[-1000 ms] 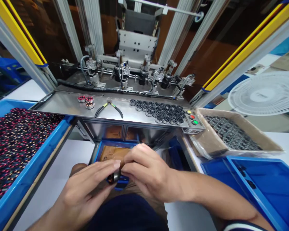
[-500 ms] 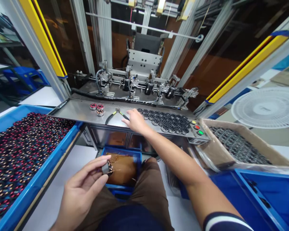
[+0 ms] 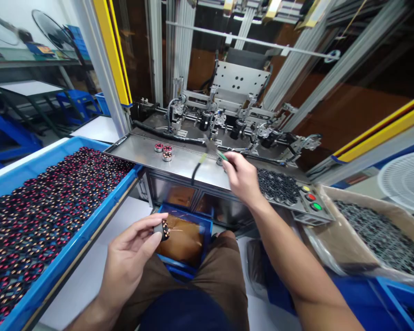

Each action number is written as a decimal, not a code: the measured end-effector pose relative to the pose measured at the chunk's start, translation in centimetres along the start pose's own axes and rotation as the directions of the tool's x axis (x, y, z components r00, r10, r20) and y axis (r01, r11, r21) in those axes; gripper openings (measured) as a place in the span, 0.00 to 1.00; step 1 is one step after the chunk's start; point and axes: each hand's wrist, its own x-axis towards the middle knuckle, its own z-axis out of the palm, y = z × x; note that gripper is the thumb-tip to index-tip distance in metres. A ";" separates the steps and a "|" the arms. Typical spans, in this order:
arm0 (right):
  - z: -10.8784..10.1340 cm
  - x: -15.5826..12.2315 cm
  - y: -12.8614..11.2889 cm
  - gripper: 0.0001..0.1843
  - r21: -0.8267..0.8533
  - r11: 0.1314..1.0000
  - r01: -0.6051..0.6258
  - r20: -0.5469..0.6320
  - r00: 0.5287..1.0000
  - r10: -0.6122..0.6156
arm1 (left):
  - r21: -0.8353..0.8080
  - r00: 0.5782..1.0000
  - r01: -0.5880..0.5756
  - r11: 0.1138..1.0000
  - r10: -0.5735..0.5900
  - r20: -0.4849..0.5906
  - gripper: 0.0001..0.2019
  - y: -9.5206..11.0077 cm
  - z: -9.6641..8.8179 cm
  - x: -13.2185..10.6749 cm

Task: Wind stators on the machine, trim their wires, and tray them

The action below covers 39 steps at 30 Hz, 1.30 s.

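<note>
My left hand (image 3: 131, 255) pinches a small round wound motor part (image 3: 163, 229) between thumb and fingers, above my lap and just in front of a small blue bin (image 3: 188, 239) with brown contents. My right hand (image 3: 241, 177) is closed on the green-handled pliers (image 3: 207, 161), lifted above the steel shelf (image 3: 141, 149); one handle hangs down, blurred. Three red wound parts (image 3: 163, 151) sit on that shelf to the left of the pliers. A cluster of dark ring parts (image 3: 278, 185) lies on the shelf right of my hand.
A large blue tray (image 3: 100, 214) full of red and copper wound parts fills the left side. A cardboard box (image 3: 372, 216) of dark rings stands right, beside yellow, red and green buttons (image 3: 310, 197). The machine's fixtures (image 3: 224, 122) lie behind the shelf. A white fan (image 3: 405, 177) sits far right.
My right hand has picked the pliers up off the shelf and raised them. The left hand keeps holding the wound part. The view has swung to the left.
</note>
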 end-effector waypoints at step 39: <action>4.7 -18.6 -4.6 0.45 0.758 0.641 0.121 0.096 0.951 -0.292 | 0.088 0.987 0.062 0.994 -0.075 0.145 0.15 1.3 3.1 -1.3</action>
